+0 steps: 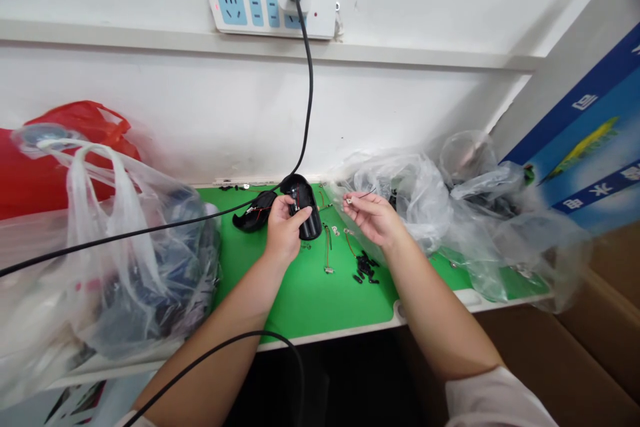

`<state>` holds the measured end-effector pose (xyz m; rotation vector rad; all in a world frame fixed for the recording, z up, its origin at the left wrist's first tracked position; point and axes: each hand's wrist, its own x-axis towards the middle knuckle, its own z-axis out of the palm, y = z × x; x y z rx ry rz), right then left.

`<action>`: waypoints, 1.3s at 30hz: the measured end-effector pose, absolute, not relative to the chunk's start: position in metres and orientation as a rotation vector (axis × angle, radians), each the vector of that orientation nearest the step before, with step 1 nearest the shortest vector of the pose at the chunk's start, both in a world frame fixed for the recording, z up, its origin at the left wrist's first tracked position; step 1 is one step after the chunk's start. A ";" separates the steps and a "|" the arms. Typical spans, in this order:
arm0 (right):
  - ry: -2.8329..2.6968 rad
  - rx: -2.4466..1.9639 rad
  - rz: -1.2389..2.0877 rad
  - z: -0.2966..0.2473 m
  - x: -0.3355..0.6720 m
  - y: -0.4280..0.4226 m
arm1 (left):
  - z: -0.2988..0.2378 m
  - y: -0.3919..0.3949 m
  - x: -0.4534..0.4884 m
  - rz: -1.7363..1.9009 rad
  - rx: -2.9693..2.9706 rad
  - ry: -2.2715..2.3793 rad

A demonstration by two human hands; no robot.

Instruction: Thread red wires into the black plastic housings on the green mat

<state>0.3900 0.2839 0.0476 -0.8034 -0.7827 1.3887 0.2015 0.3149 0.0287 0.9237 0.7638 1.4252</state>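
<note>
My left hand (287, 227) is closed on a hollow black plastic housing (311, 221), thumb across its near side; thin wires and a small metal part show inside. Just left of it lies another black shell piece (251, 215) with a red wire. My right hand (373, 219) pinches a small metal contact piece (349, 200) with a thin dark wire (369, 192) trailing from it. Between the hands, thin wires with metal ends (328, 253) lie on the green mat (300, 307). Below my right hand sits a pile of small black parts (367, 267).
A clear plastic bag with dark contents (145, 267) stands at the left, a red bag (30, 173) behind it. Crumpled clear bags (415, 193) lie at the right. A black cable (309, 93) hangs from the power strip (270, 10) and crosses the table. Cardboard boxes (560, 347) stand lower right.
</note>
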 end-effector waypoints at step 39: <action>-1.902 -0.986 0.264 0.027 0.371 0.279 | 0.021 0.302 0.214 1.327 1.127 0.717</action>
